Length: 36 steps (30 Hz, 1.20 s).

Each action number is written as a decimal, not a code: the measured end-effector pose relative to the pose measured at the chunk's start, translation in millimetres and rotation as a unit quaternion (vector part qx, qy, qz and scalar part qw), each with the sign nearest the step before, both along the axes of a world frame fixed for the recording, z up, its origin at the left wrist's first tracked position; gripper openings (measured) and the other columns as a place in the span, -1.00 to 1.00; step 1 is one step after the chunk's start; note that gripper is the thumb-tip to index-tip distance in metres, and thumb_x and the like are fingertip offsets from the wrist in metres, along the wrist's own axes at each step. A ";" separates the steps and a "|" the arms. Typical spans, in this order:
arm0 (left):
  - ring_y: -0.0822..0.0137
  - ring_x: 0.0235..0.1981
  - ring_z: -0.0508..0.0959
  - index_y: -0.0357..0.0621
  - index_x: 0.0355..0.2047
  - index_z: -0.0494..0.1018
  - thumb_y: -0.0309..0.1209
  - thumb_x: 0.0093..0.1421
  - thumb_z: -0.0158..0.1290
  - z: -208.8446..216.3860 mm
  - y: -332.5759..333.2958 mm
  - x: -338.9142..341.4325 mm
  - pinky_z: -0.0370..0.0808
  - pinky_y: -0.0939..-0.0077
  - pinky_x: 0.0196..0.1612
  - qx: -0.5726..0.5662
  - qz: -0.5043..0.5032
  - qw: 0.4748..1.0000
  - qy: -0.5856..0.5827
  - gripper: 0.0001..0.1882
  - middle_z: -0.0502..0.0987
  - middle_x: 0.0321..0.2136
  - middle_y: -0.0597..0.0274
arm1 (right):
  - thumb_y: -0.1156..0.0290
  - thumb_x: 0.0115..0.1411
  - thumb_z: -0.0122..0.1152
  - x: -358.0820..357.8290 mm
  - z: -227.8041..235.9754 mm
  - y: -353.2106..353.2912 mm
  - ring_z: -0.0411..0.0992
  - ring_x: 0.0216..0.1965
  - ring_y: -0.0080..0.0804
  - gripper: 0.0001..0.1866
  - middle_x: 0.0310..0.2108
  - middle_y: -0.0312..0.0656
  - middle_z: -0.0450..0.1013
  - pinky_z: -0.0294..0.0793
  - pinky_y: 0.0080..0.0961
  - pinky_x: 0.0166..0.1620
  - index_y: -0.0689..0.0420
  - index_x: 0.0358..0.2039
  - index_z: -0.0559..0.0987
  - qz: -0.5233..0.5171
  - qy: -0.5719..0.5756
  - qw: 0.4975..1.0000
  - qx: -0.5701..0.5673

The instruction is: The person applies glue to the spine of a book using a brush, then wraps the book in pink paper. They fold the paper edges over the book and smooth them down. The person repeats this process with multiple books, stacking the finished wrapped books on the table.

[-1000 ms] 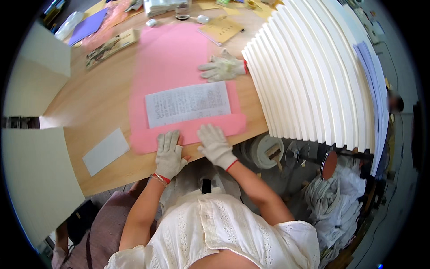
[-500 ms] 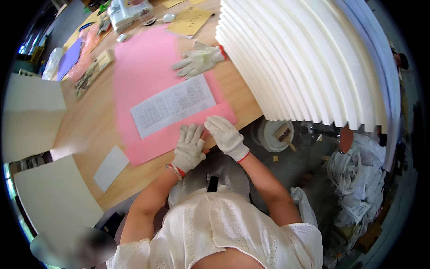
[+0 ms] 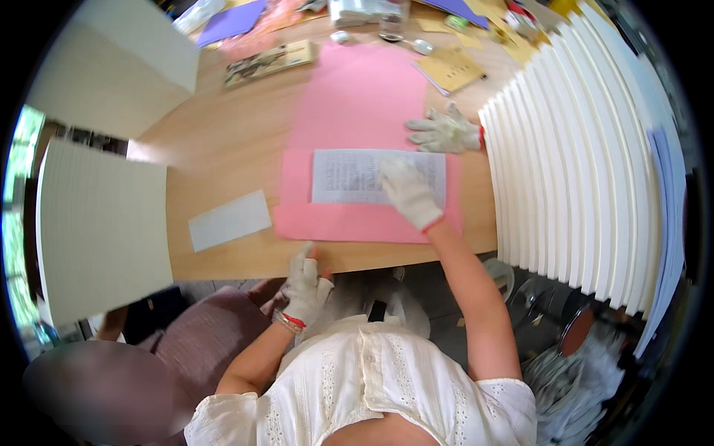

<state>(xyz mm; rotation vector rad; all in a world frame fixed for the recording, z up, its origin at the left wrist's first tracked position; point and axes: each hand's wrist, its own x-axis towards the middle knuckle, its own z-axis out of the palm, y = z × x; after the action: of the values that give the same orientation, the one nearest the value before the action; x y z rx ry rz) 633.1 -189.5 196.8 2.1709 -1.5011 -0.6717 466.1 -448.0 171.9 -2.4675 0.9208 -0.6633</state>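
Observation:
My right hand [image 3: 407, 195], in a white knit glove with a red cuff, is over the right part of a sheet of dense print [image 3: 346, 177]. Its fingers are smeared by motion, so contact is unclear. Under that sheet lies a large pink sheet [image 3: 357, 97], with a pink band [image 3: 364, 223] along the print's lower edge. My left hand [image 3: 303, 286], in a similar glove showing bare fingertips, is just off the table's near edge. Its fingers are apart and hold nothing. Another glove [image 3: 446, 134] lies beyond the print, its red cuff against a white stack.
Tall ridged white stacks of paper [image 3: 573, 163] line the right. White stacks [image 3: 104, 230] stand at left, with a blank white slip [image 3: 230, 221] nearby. A booklet [image 3: 268, 63], yellow envelopes [image 3: 450, 68] and a jar [image 3: 390, 28] lie farther back. A person in mauve [image 3: 216, 327] is at lower left.
My right hand has moved up from the pink sheet's near edge onto the print. My left hand has drawn back off the table. The whole view has turned, so the sheets now appear straighter.

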 end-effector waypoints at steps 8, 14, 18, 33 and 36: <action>0.29 -0.14 0.45 -0.26 0.15 0.16 -0.31 0.28 -0.06 -33.9 32.4 -59.3 0.46 0.35 -0.02 0.009 0.390 0.507 0.769 -0.51 0.37 -0.03 0.15 | 0.28 0.14 0.08 67.7 -5.4 -60.1 0.30 -0.01 -0.10 -0.66 -0.11 -0.14 0.40 0.31 -0.25 0.05 0.02 -0.05 0.47 0.128 0.189 0.971 0.070; 0.39 -0.19 0.46 -0.24 0.08 0.21 -0.33 0.26 -0.03 -52.4 39.9 -91.5 0.48 0.42 -0.11 -0.074 0.459 0.441 0.768 -0.57 0.43 -0.14 0.28 | 0.27 0.14 0.11 64.0 12.5 -13.5 0.32 -0.01 -0.15 -0.64 -0.11 -0.16 0.41 0.32 -0.33 0.03 0.07 -0.04 0.48 0.169 0.213 0.958 0.091; 0.38 -0.21 0.43 -0.23 0.07 0.19 -0.34 0.25 -0.01 -40.8 25.6 -92.0 0.49 0.41 -0.11 -0.084 0.460 0.464 0.753 -0.57 0.38 -0.15 0.26 | 0.35 0.10 0.17 59.7 12.0 15.7 0.33 -0.03 -0.08 -0.62 -0.09 -0.09 0.41 0.34 -0.29 0.01 0.16 -0.05 0.48 0.190 0.137 0.972 -0.004; 0.47 -0.52 0.48 -0.26 -0.35 0.39 -0.31 0.24 -0.01 -95.6 24.1 -80.7 0.50 0.60 -0.42 -0.161 0.531 0.601 0.575 -0.78 0.45 -0.48 0.27 | 0.33 0.00 0.28 7.8 -12.6 125.3 0.31 0.02 -0.01 -0.51 0.02 0.00 0.36 0.29 -0.16 0.11 0.20 -0.04 0.46 0.390 0.086 0.915 -0.057; 0.41 -0.45 0.50 -0.25 -0.27 0.36 -0.25 0.25 -0.04 -86.9 22.3 -83.5 0.50 0.56 -0.36 -0.126 0.497 0.648 0.563 -0.73 0.46 -0.42 0.19 | 0.25 0.11 0.18 12.6 -12.2 96.2 0.30 0.05 -0.03 -0.54 0.04 0.00 0.36 0.28 -0.20 0.11 0.20 -0.01 0.45 0.311 0.145 0.938 -0.049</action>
<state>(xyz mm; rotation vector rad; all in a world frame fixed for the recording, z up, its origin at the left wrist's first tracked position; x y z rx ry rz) 549.7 -167.2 109.8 1.3849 0.2833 -0.9605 478.7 -351.7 159.8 -2.7706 0.1500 -0.1289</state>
